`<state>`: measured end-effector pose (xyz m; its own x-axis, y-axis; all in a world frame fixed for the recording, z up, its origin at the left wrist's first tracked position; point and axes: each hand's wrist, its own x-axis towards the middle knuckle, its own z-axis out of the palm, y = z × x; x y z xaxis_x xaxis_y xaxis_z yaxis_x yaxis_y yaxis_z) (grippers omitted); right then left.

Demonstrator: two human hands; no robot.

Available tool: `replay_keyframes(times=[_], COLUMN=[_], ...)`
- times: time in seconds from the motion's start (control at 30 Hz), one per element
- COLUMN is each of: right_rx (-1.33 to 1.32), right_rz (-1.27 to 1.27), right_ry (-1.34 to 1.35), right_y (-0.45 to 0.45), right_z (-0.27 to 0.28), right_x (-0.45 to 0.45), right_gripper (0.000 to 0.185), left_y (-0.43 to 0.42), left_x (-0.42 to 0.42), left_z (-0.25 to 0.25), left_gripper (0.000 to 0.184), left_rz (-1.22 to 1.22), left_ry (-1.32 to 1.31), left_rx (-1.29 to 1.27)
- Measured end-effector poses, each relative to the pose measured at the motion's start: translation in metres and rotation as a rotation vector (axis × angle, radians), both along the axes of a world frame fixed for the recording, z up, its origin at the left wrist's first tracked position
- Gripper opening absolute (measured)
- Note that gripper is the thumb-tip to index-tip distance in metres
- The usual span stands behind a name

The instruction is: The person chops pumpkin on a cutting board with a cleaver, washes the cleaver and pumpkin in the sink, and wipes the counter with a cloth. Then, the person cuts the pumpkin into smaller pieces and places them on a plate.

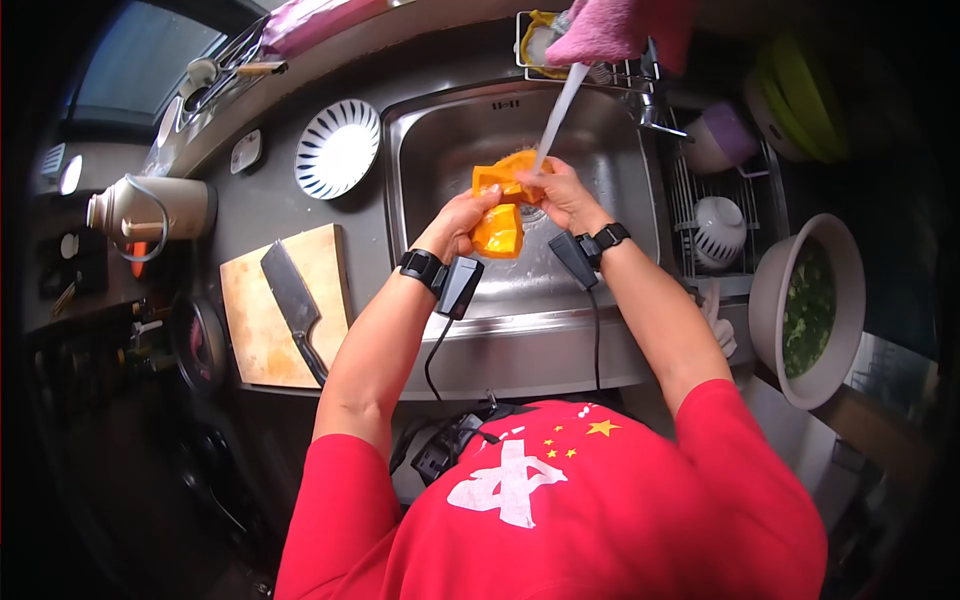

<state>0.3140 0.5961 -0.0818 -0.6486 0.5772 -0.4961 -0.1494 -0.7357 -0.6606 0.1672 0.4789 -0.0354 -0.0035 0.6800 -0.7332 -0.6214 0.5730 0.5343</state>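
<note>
Over the metal sink (430, 130), my left hand (466, 220) is closed around orange pumpkin pieces (497, 234). Another chunk sits just above that one, by my left thumb. My right hand (564, 194) grips a further pumpkin chunk (518, 162), its fingers partly blurred. A stream of water (562, 112) falls onto the pumpkin beside my right fingers. Both wrists carry black straps with small devices and cables.
Left of the sink are a wooden cutting board (245, 300) with a cleaver (289, 290) on it, and a striped plate (338, 150). A dish rack (688, 215) holds a bowl (718, 232). Far right stands a basin (850, 290) of leafy greens.
</note>
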Motion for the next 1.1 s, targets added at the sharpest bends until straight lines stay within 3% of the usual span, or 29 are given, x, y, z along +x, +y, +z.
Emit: replay_keyframes(times=[0.1,0.2,0.3,0.43,0.53,0.63,0.8,0.9,0.97,1.03,1.1], right_rx=[-0.024,0.132,0.282,0.286,0.049,-0.043,-0.110,-0.251,-0.328,-0.298,-0.366], right_rz=[0.063,0.181,0.284,0.326,0.076,-0.055,-0.144,-0.133,-0.163,-0.218,-0.179], right_ry=[0.058,-0.074,-0.098,-0.133,0.043,0.236,0.263,0.292,0.357,0.344,0.345], right_y=[-0.021,-0.035,-0.033,-0.015,0.001,0.017,0.024,0.025,0.029,0.032,0.037], right_z=[-0.003,0.001,-0.001,0.000,-0.013,-0.021,-0.013,-0.011,-0.016,-0.019,-0.018], right_x=[-0.018,-0.023,-0.018,-0.010,-0.004,0.003,0.017,0.030,0.037,0.045,0.056], right_gripper=[0.058,0.060,0.062,0.059,0.053,0.048,0.043,0.042,0.039,0.038,0.035], left_y=[-0.010,-0.017,-0.022,-0.008,0.002,0.007,0.014,0.025,0.033,0.040,0.051], left_x=[-0.003,-0.007,-0.015,-0.014,-0.011,-0.002,0.020,0.030,0.028,0.039,0.046], left_z=[-0.002,-0.005,-0.013,-0.013,-0.010,-0.006,0.002,0.013,-0.008,-0.001,-0.004], left_gripper=[0.046,0.048,0.050,0.050,0.050,0.040,0.034,0.037,0.038,0.043,0.043], left_rz=[-0.033,-0.157,-0.262,-0.359,-0.269,0.009,0.386,0.415,0.453,0.321,0.355], left_ry=[0.115,0.088,0.015,-0.056,-0.143,-0.299,-0.495,-0.303,-0.417,-0.149,-0.116], left_rx=[-0.122,-0.246,-0.155,-0.130,-0.043,0.002,0.052,0.106,0.190,0.371,0.334])
